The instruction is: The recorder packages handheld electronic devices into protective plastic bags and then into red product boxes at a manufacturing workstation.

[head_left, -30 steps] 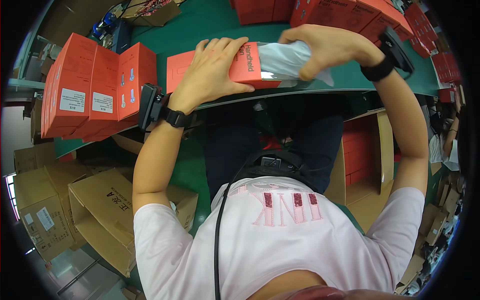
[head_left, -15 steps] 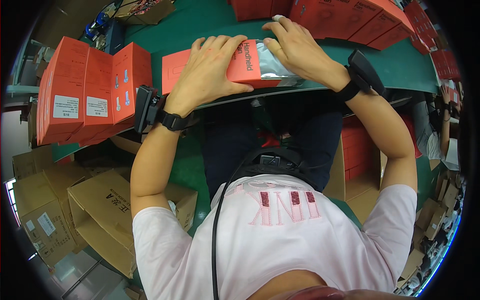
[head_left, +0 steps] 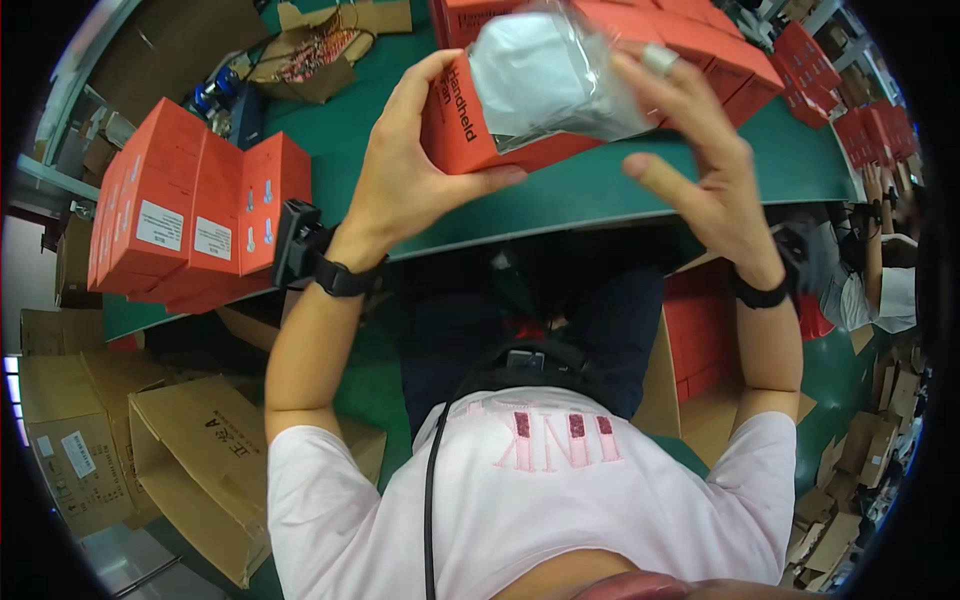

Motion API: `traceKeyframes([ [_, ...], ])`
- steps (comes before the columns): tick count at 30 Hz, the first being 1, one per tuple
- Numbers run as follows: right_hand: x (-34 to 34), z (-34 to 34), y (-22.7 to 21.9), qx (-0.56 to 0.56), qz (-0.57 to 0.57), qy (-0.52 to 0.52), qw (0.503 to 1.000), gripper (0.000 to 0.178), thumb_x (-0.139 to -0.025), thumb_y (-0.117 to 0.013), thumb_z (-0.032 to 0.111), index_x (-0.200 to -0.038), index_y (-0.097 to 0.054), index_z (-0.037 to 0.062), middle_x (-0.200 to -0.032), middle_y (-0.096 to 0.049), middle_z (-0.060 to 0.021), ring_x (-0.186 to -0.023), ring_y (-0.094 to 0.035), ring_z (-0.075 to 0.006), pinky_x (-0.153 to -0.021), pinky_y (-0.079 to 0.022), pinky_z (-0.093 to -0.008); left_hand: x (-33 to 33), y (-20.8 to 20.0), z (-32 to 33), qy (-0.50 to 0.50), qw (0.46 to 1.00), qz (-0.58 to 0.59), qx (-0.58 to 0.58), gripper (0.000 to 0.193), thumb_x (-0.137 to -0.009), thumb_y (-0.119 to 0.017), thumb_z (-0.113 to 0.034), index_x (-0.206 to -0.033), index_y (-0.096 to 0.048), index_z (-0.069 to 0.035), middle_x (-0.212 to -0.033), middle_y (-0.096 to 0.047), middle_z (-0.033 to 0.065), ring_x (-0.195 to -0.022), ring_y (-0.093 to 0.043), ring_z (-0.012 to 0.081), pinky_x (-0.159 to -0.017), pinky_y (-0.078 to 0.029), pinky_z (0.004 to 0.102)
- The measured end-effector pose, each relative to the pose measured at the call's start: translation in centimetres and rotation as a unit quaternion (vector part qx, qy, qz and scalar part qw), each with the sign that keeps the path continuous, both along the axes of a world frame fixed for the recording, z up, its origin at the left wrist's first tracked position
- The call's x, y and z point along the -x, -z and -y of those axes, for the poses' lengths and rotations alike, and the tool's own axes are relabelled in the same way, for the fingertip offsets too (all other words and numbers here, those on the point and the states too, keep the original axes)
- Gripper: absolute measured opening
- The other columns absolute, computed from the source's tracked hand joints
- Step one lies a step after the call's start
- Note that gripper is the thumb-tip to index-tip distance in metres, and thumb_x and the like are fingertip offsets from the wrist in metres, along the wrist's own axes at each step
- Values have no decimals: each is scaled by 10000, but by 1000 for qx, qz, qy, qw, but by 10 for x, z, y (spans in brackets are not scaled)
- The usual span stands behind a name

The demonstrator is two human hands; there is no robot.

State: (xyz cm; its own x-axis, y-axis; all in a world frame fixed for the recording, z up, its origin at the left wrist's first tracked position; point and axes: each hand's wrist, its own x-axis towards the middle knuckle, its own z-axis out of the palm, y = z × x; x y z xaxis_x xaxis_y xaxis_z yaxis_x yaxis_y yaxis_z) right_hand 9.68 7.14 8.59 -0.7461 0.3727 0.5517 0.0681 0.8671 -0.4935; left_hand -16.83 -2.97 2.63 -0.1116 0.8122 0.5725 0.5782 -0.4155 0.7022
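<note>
Raised above the green table is an orange-red fan box [head_left: 455,135], gripped by my left hand [head_left: 395,165] at its left end, with the thumb along the near side. A clear and silvery-white plastic bag [head_left: 540,80] covers much of the box's upper right part. Beside the bag's right end, my right hand [head_left: 710,165] is spread, its thumb well away from the fingers and slightly blurred. Its fingertips are close to the plastic; whether they touch it I cannot tell. A white band [head_left: 660,58] is on one of its fingers.
Orange-red boxes [head_left: 190,215] stand stacked on the left of the green table [head_left: 570,195], with more boxes [head_left: 740,85] at the far right. A carton piece with wires [head_left: 315,60] lies at the back. Open brown cartons [head_left: 200,450] are at lower left. Another person's arm [head_left: 873,230] shows far right.
My left hand has lifted and tilted the fan box, and the bag on it now faces up. The right hand has moved right, with its fingers spread beside the bag.
</note>
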Motion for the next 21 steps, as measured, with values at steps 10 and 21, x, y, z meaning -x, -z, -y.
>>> traceKeyframes([
  [10, 34, -4, -17, -149, 1, -72, 986, 582, -871, -505, -151, -1418, -560, 39, -1455, -512, -145, -1161, -597, -226, -976, -513, -345, -45, 1, -23, 144, 914, 345, -158, 1063, -762, -885, -259, -1565, -237, -6, -1388, -501, 169, -1266, -542, 256, -1067, -458, 375],
  [21, 33, -13, 0, 170, -60, 81, 980, 610, -937, -538, -50, -1522, -418, 72, -1305, -599, -114, -974, -628, -99, -867, -502, -240, -27, -1, -35, 82, 963, 255, -28, 809, -856, -748, -286, -1489, -348, 20, -1374, -505, 189, -1266, -523, 241, -1045, -449, 355],
])
